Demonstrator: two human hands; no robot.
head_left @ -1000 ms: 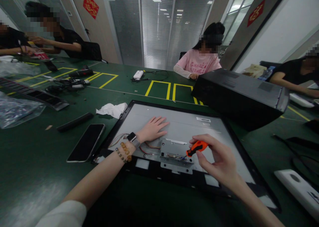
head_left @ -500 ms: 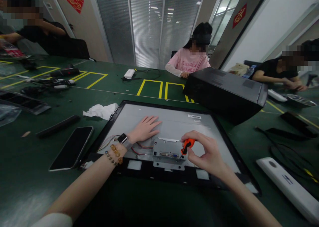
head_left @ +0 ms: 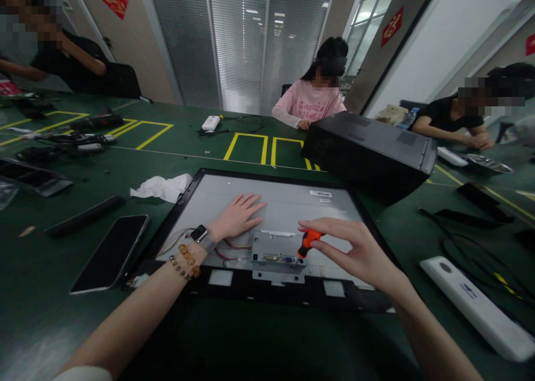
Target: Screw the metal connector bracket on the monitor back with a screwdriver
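A monitor panel [head_left: 292,200] lies face down on the green table [head_left: 50,325], its grey metal back up inside a black frame. My left hand [head_left: 238,215] rests flat on the metal, fingers spread, with a watch and bead bracelets on the wrist. My right hand [head_left: 355,252] pinches a small orange-handled screwdriver [head_left: 306,243]. Its tip points down at the right edge of the grey connector board [head_left: 276,253] near the panel's front edge. Red and thin wires [head_left: 228,247] run from the board under my left wrist.
A black phone [head_left: 109,253] and a black bar [head_left: 83,216] lie left of the panel, with a crumpled white tissue [head_left: 161,187] behind. A black monitor housing [head_left: 368,155] stands at the back right. A white stand piece [head_left: 476,308] and cables lie right. Other people sit around the table.
My right hand has turned the screwdriver more upright and shifted slightly left over the connector board. My view has swung a little to the right. My left hand stays flat.
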